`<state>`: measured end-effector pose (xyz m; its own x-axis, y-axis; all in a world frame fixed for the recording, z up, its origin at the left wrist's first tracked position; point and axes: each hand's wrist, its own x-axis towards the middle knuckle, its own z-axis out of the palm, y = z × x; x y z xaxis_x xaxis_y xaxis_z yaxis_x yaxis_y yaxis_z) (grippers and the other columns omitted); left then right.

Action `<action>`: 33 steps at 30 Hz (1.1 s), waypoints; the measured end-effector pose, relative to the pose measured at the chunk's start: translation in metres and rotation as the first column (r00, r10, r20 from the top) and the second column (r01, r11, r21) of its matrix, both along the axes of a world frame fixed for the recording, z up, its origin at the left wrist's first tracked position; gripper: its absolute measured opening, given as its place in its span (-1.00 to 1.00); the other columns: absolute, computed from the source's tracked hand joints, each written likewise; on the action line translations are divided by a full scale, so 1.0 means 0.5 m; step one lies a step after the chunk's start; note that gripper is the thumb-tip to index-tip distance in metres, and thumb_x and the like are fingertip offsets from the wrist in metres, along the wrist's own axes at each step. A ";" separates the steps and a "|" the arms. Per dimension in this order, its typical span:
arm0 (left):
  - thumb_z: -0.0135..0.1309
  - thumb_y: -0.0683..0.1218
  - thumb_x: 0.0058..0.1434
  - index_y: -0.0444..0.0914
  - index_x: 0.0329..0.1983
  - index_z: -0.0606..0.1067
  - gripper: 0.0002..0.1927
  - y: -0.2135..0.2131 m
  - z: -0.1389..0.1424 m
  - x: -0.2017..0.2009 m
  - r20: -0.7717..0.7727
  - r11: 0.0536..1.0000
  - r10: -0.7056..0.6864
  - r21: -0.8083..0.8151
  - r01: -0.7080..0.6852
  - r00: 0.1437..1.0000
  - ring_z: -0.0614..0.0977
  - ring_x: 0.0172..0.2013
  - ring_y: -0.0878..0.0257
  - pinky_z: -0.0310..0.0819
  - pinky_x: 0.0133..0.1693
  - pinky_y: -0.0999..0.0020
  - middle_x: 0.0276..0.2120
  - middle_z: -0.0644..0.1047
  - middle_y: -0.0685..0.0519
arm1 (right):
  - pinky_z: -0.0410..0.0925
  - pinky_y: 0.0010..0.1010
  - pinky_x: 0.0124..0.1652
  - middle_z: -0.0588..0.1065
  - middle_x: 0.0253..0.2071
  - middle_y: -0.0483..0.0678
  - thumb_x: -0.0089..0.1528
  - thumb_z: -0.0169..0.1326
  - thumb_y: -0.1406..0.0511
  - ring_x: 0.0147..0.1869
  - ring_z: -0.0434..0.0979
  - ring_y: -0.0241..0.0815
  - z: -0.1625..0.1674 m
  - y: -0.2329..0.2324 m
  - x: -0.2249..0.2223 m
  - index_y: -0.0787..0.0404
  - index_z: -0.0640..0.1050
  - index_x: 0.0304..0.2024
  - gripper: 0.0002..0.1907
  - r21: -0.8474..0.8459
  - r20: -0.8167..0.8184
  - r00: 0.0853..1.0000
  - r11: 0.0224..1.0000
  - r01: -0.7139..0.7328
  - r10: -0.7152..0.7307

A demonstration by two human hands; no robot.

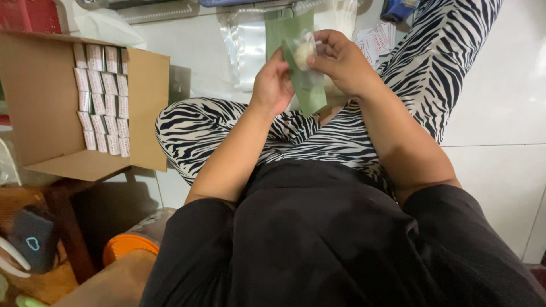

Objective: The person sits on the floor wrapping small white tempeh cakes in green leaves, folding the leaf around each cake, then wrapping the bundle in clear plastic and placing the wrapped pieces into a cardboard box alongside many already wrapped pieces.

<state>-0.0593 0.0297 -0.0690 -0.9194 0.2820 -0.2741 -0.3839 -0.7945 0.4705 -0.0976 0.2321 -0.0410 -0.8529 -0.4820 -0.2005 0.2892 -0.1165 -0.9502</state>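
Observation:
I sit on a white tiled floor with legs in zebra-striped trousers. Both hands are raised over my lap. My left hand grips the left side of a green pouch with a clear window. My right hand pinches the pouch's upper right part, fingers curled over a small pale item seen through the clear part. The pouch's lower end hangs down between the hands.
An open cardboard box with several small white packets stands at the left. Clear plastic bags lie on the floor beyond my hands. An orange-lidded jar and a dark device sit at the lower left.

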 end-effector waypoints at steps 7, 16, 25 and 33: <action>-0.14 0.21 0.49 -0.34 0.34 0.31 -0.40 0.028 0.033 0.055 0.078 0.999 0.042 -0.030 -0.040 0.996 0.52 0.13 0.09 0.43 0.18 0.13 0.14 0.48 -0.12 | 0.42 -0.50 0.06 0.56 0.00 -0.01 0.33 0.22 0.37 0.05 0.54 -0.31 -0.011 -0.030 0.069 0.42 0.44 0.16 -0.60 0.063 -0.082 0.987 0.988 0.144 -0.138; 0.08 -0.10 0.44 -0.30 0.27 0.32 -0.59 0.031 0.029 0.087 -0.033 0.974 0.013 -0.225 -0.020 0.999 0.51 0.14 0.10 0.44 0.18 0.09 0.11 0.48 -0.10 | 0.42 -0.59 -0.10 0.59 -0.17 -0.10 0.34 0.20 0.33 -0.12 0.54 -0.40 -0.014 -0.034 0.109 0.40 0.54 0.05 -0.70 0.252 -0.209 0.954 0.931 0.265 -0.215; 0.08 -0.06 0.43 -0.29 0.31 0.29 -0.54 0.010 0.072 0.079 -0.063 0.963 -0.072 -0.265 0.053 0.995 0.48 0.23 0.11 0.38 0.25 0.10 0.19 0.46 -0.08 | 0.43 -0.58 -0.12 0.59 -0.19 -0.11 0.35 0.16 0.35 -0.13 0.55 -0.40 0.040 -0.050 0.114 0.36 0.56 0.05 -0.75 0.269 -0.216 0.953 0.925 0.267 -0.212; 0.07 -0.07 0.43 -0.30 0.30 0.31 -0.56 -0.002 0.094 0.084 -0.053 0.981 -0.113 -0.165 0.103 0.992 0.54 0.18 0.10 0.49 0.19 0.08 0.14 0.51 -0.08 | 0.44 -0.27 -0.07 0.58 -0.08 0.05 0.38 0.28 0.35 -0.09 0.60 -0.06 0.145 -0.012 0.129 0.24 0.59 0.10 -0.74 0.482 -0.752 0.659 0.703 0.523 0.025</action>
<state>-0.0173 0.0288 -0.0222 -0.9027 0.3367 -0.2680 -0.4293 -0.6615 0.6149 -0.0331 0.2261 0.0315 -0.9226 -0.2175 0.3186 -0.3838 0.6007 -0.7013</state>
